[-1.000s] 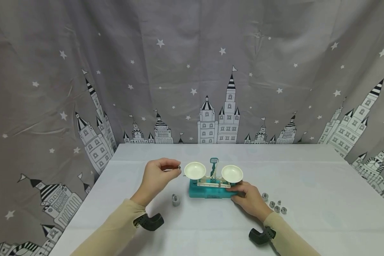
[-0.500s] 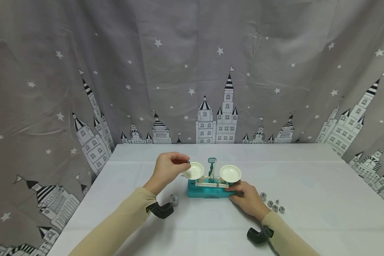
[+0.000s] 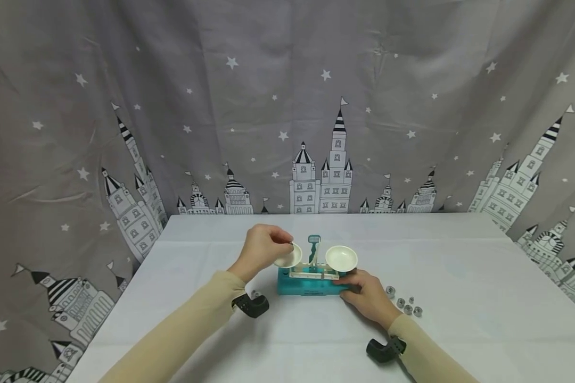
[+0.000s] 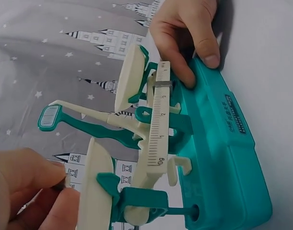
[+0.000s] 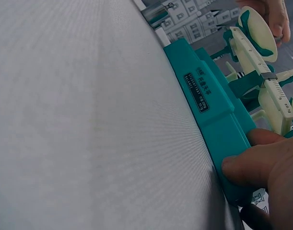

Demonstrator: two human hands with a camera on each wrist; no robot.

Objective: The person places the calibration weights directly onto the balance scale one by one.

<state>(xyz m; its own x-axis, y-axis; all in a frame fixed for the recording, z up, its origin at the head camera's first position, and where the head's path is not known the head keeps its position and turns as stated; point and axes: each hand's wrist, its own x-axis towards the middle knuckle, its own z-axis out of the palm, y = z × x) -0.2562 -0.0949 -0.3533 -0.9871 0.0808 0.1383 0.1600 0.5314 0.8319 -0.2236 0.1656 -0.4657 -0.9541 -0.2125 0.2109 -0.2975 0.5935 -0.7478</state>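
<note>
A teal balance scale (image 3: 301, 286) with two cream pans stands on the white table. Over the left pan (image 3: 288, 258), my left hand (image 3: 264, 249) pinches a small dark metal weight (image 4: 62, 182) between thumb and fingers; most of it is hidden by the fingertips. My right hand (image 3: 370, 299) grips the right end of the base, its thumb on the front face in the right wrist view. No weight shows in the right pan (image 3: 342, 258). A grey slider (image 4: 162, 84) sits on the graduated beam (image 4: 158, 115).
Several small metal weights (image 3: 408, 309) stand on the table right of my right hand. Another metal weight (image 3: 255, 293) is partly hidden behind the black wrist camera mount (image 3: 253, 306) on the left arm. A grey curtain (image 3: 196, 106) with castle prints hangs behind the table.
My left hand has moved right, from beside the left pan to over it, carrying the small weight. My right hand stays on the base. The head view has shifted slightly.
</note>
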